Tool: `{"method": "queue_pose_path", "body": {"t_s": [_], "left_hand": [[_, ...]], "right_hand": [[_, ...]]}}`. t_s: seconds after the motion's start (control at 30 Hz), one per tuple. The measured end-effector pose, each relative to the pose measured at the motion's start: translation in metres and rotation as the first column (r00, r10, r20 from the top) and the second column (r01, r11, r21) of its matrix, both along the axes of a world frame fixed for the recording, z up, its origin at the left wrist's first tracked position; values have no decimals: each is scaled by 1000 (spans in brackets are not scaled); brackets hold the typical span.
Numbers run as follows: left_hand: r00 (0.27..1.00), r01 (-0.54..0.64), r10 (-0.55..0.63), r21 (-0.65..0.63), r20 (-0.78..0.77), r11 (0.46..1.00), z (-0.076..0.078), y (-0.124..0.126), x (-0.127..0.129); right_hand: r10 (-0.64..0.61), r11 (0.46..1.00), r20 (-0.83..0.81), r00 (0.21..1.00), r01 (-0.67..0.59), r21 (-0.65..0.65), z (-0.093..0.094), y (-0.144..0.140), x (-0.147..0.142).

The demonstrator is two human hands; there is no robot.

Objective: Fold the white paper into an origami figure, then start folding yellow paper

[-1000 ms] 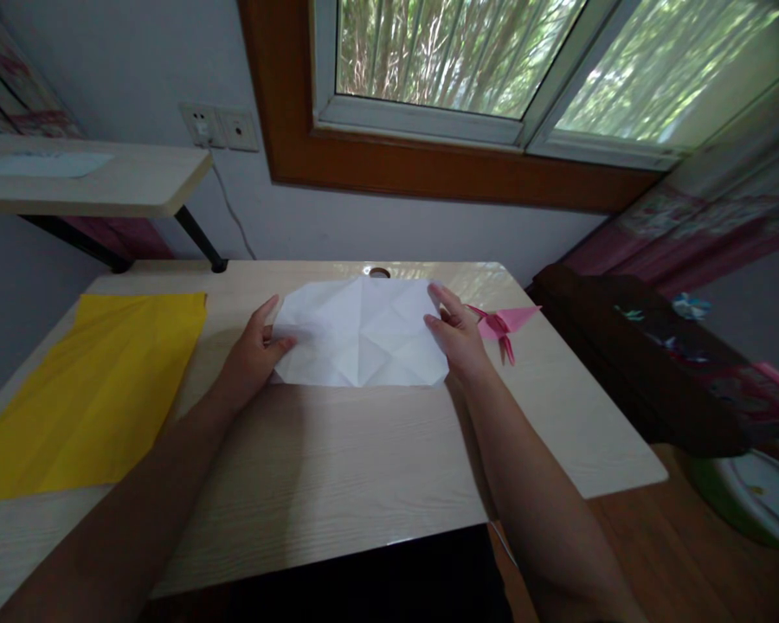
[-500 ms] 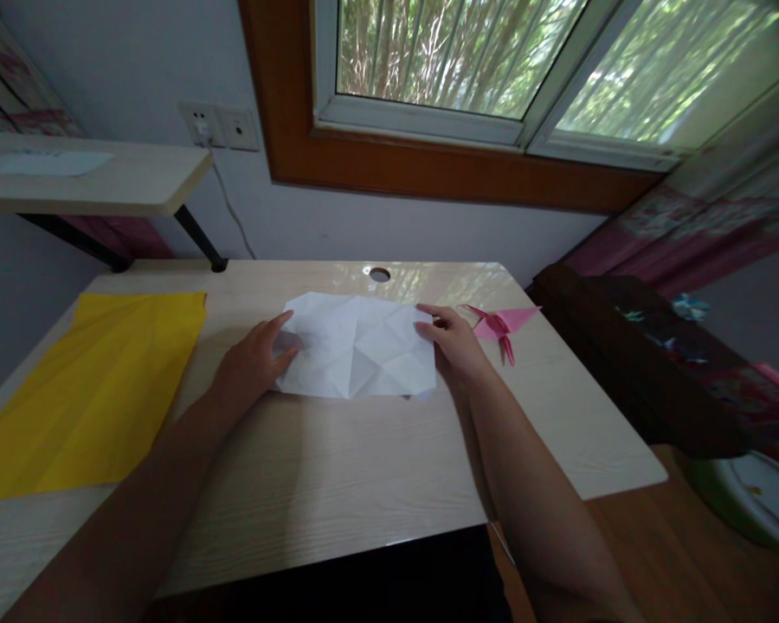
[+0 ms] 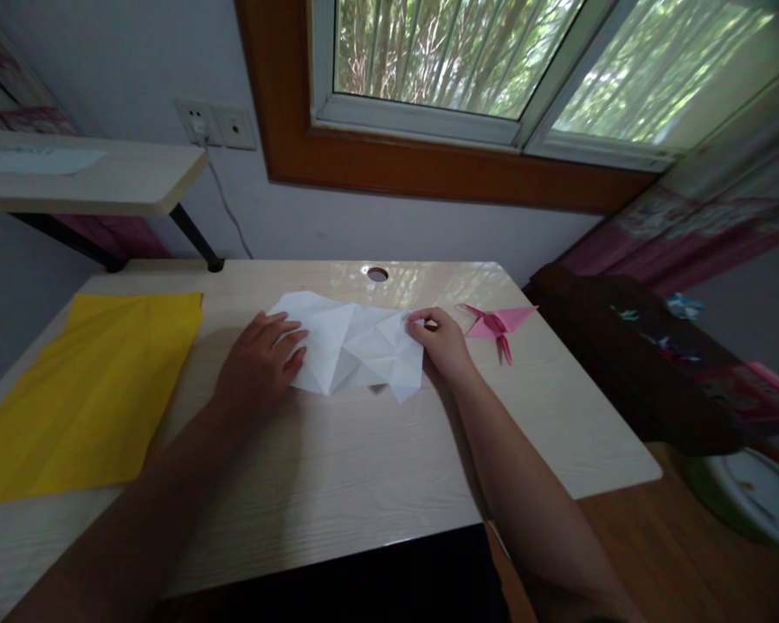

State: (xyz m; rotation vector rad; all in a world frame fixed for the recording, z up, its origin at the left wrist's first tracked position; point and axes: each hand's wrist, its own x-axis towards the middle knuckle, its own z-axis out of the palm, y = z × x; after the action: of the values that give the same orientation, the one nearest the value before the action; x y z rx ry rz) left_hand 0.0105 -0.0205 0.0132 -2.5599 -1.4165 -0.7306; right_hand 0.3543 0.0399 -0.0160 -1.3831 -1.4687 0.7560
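Observation:
A white sheet of paper (image 3: pixel 328 346), marked with many crease lines, lies on the desk between my two hands. Its near right corner sticks out as a small pointed flap. My left hand (image 3: pixel 263 359) rests on the sheet's left part, fingers apart and lying flat. At the right edge, my right hand (image 3: pixel 442 342) pinches the paper between thumb and fingers. Just right of that hand lies a pink folded-paper figure (image 3: pixel 503 323) with thin, darker pink points.
A yellow sheet (image 3: pixel 97 389) covers the left of the wooden desk (image 3: pixel 376 467). A raised shelf (image 3: pixel 136 173) on black legs stands at back left. The desk has a round cable hole (image 3: pixel 377 274) near the wall. A dark cabinet (image 3: pixel 616 363) is to the right.
The white paper has shifted slightly left and its right part has buckled, with the near right corner poking out. My left hand has flattened onto the sheet; my right fingers have closed on its edge.

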Motion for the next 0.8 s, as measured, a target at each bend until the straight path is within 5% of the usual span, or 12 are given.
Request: {"method": "queue_pose_path", "body": {"t_s": [0.17, 0.37, 0.57, 0.8], "left_hand": [[982, 188, -187, -111, 15, 976, -6, -13, 22], [979, 191, -203, -252, -21, 949, -15, -21, 38], [981, 190, -193, -387, 31, 902, -23, -14, 30], [919, 306, -157, -401, 363, 864, -32, -4, 21]], "right_hand": [[24, 997, -216, 976, -38, -62, 5, -6, -9], [37, 983, -589, 807, -135, -123, 11, -10, -18], [78, 982, -645, 760, -171, -82, 24, -12, -17], [77, 992, -606, 792, -124, -36, 19, -7, -11]]}}
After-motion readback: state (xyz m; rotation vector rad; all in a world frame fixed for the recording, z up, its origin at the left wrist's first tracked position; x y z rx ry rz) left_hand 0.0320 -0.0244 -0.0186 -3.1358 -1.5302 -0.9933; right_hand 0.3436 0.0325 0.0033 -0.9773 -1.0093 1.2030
